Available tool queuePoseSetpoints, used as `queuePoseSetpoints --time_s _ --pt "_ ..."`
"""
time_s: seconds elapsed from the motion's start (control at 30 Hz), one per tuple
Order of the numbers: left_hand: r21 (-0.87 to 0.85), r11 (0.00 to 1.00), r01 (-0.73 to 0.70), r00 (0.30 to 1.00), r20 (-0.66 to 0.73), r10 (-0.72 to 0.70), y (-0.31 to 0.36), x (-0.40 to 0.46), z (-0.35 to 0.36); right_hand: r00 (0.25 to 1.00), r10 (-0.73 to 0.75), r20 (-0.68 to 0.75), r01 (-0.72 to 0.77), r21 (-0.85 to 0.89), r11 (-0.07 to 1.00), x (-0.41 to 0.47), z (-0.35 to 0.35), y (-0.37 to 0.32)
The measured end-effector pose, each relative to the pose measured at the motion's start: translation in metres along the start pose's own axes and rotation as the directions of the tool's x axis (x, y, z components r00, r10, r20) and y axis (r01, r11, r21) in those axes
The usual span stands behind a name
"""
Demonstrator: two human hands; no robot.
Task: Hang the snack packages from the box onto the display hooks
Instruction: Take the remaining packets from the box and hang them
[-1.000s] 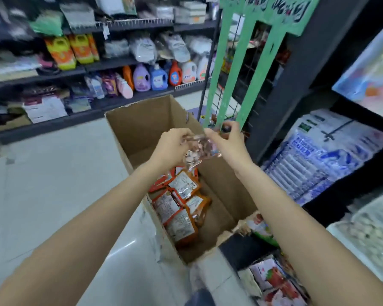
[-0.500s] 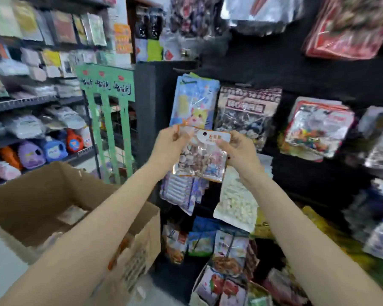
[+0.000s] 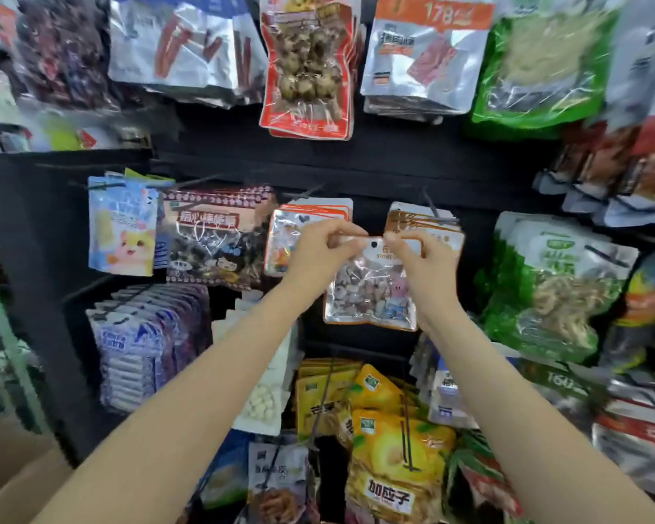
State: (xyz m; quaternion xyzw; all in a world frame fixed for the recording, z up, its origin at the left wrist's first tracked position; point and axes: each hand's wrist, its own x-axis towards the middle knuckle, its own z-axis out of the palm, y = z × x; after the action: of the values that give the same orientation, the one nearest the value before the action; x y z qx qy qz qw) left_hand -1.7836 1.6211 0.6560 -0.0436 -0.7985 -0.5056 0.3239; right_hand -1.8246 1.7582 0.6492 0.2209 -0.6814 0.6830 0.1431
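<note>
Since the earlier frame the view has swung from the carton up to the black hook wall; only a corner of the cardboard box [image 3: 12, 482] shows at lower left. Both hands hold one clear snack package [image 3: 371, 293] raised before the display. Left hand [image 3: 318, 251] pinches its top edge left of the hang hole; right hand [image 3: 426, 259] pinches the top edge right of it. Package hangs below the fingers, between two hooked stacks of orange-topped packets [image 3: 311, 213].

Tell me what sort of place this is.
Most likely a small shop's snack aisle: rows of packaged snacks hang from display hooks on a dark rack, and both hands hold another snack package up to it.
</note>
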Motion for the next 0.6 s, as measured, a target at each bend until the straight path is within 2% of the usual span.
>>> queuePoseSetpoints --time_s 0.17,0.3,0.5,0.6 --pt "-0.028 1.0 -0.009 1.0 -0.012 0.009 0.019 0.023 0.06 0.987 -0.096 -0.129 0.092 -0.036 0.995 0.029 -0.049 0.016" --pt "0.062 0.997 0.038 0.999 -0.033 -0.036 0.016 0.03 0.082 0.988 -0.118 -0.105 0.107 -0.104 0.989 0.038 -0.064 0.029" --pt "0.092 0.993 0.069 0.994 -0.087 -0.062 0.008 0.037 0.09 0.992 -0.08 -0.1 0.062 -0.168 0.984 0.051 -0.063 0.041" --pt "0.167 0.984 0.065 0.994 -0.103 -0.048 0.006 0.045 0.095 0.977 -0.203 -0.066 0.17 -0.333 0.928 0.057 -0.062 0.043"
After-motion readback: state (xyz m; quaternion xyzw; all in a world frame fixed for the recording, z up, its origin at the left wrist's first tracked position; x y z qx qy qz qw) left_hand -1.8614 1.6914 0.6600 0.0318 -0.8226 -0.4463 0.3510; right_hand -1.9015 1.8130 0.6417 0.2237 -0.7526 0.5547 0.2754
